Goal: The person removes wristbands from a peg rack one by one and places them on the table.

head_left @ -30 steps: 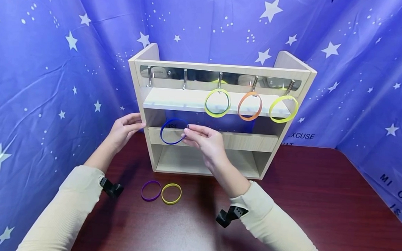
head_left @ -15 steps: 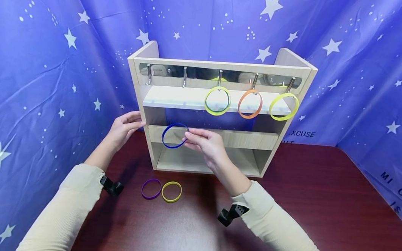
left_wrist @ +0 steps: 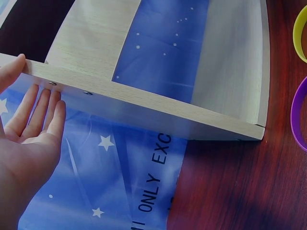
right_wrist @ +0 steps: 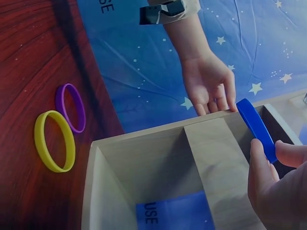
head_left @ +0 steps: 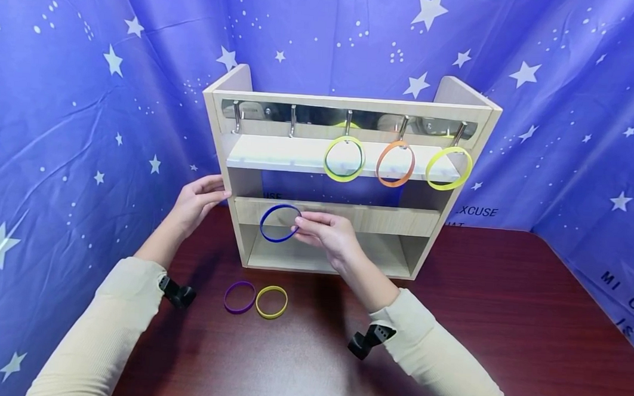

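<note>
My right hand [head_left: 332, 237] pinches a blue silicone wristband [head_left: 279, 223] between thumb and fingers, in front of the wooden rack's [head_left: 337, 217] middle board. In the right wrist view the blue wristband [right_wrist: 256, 129] stands edge-on above the thumb and fingertips. My left hand [head_left: 195, 203] is at the rack's left side panel. In the left wrist view its thumb [left_wrist: 13, 72] lies at the panel's front edge and its fairly straight fingers touch the outer face. A purple wristband [head_left: 239, 297] and a yellow wristband [head_left: 271, 302] lie side by side on the table in front of the rack.
A metal hook strip [head_left: 321, 119] crosses the rack's top. Its two left hooks are bare. From the others hang yellow and green wristbands [head_left: 343, 176] together, an orange wristband [head_left: 395, 181] and a yellow wristband [head_left: 447, 185]. A starry blue curtain [head_left: 314, 36] surrounds the dark red table [head_left: 504, 327].
My right hand has come down and slightly to the right with the blue wristband, away from the hooks. The left hand stays at the rack's side panel.
</note>
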`<state>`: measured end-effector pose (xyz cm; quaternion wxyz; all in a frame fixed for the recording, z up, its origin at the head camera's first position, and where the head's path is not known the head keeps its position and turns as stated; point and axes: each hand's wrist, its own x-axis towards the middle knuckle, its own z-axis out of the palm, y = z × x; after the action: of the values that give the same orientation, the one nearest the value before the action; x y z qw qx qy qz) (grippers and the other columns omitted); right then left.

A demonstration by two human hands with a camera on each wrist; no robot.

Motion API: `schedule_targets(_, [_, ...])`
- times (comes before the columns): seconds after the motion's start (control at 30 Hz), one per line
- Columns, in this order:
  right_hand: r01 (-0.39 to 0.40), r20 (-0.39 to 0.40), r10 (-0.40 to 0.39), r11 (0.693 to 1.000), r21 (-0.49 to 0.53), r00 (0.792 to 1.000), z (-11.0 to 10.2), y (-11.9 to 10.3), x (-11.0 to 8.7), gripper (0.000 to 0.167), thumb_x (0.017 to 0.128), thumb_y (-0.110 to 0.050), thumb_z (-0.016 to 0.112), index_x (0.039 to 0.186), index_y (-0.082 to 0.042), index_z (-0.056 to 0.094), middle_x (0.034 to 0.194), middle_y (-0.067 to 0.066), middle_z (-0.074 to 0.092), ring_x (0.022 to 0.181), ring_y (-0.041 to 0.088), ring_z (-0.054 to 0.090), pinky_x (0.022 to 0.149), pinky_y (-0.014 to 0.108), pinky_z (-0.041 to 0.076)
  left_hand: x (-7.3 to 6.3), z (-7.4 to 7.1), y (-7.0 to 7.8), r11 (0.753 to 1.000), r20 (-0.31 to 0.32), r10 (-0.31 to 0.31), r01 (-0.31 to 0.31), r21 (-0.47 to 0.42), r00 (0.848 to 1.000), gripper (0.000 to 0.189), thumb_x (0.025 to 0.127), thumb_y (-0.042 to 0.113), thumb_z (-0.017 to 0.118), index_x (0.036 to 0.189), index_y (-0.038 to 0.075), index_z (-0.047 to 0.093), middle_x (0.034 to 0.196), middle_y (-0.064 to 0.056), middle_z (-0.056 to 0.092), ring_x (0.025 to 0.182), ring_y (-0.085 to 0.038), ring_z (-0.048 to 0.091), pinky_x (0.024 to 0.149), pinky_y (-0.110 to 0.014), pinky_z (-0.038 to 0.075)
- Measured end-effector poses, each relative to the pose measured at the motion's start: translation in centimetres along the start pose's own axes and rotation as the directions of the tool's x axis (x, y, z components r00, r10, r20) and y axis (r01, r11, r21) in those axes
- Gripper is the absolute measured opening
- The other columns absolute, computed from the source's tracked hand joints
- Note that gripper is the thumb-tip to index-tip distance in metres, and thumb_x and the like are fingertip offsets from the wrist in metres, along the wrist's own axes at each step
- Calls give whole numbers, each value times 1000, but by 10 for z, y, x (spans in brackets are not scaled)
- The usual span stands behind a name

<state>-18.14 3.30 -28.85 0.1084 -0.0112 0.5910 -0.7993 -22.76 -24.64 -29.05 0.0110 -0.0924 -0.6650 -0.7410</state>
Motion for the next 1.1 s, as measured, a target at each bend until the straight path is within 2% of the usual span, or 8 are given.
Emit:
schedule_targets(0.27, [-39, 21, 39, 999, -10, 999, -6, 16, -2, 33, 88, 8, 61, 119, 17, 56, 75, 5, 71, 71, 13, 70, 76, 29, 60, 1, -2, -4, 1000, -1, 2, -2, 7, 1000, 25, 90, 1, 60, 106, 20, 60, 99, 13, 66, 97, 0, 60, 88, -10, 46])
schedule_targets(0.37, [-49, 22, 50, 998, -26, 999, -8, 22, -2, 34, 88, 8, 61, 120, 18, 55, 74, 4, 70, 70, 12, 70, 80, 32, 59, 1, -2, -6, 1000, -3, 8, -8, -1, 1000, 26, 90, 1, 60, 105, 22, 62, 99, 13, 66, 97, 0, 60, 88, -10, 47])
schedule_targets(0.5, [-61, 20, 63, 997, -50, 998, -10, 28, -2, 35, 88, 7, 62, 121, 18, 55, 77, 6, 71, 73, 13, 71, 84, 35, 58, 2, -2, -6, 1000, -7, 10, -10, -5, 1000, 26, 89, 1, 61, 105, 22, 62, 99, 13, 67, 96, 0, 61, 88, -11, 47])
schedule_targets(0.67, [-74, 2, 74, 995, -68, 997, -14, 34, -3, 34, 87, 6, 63, 118, 16, 58, 83, 11, 72, 76, 15, 72, 79, 31, 60, 3, -3, -6, 1000, 2, 10, -10, -15, 1000, 26, 89, 1, 62, 105, 21, 62, 99, 12, 67, 96, -1, 61, 88, -11, 47])
schedule_targets(0.83, [-84, 3, 84, 994, -71, 996, -17, 41, -3, 36, 87, 7, 63, 120, 17, 56, 86, 12, 72, 73, 13, 70, 77, 29, 60, 3, -3, -6, 1000, -3, 4, -4, -13, 1000, 26, 89, 1, 62, 106, 21, 61, 100, 13, 67, 96, 0, 61, 88, -10, 47])
schedule_targets(1.1, [-108, 6, 108, 992, -63, 994, -22, 52, -4, 33, 87, 7, 63, 117, 17, 58, 77, 5, 70, 73, 13, 70, 75, 28, 60, 3, -2, -6, 1000, 0, 7, -7, -12, 1000, 26, 90, 0, 61, 106, 21, 61, 100, 13, 66, 97, 0, 60, 88, -10, 47])
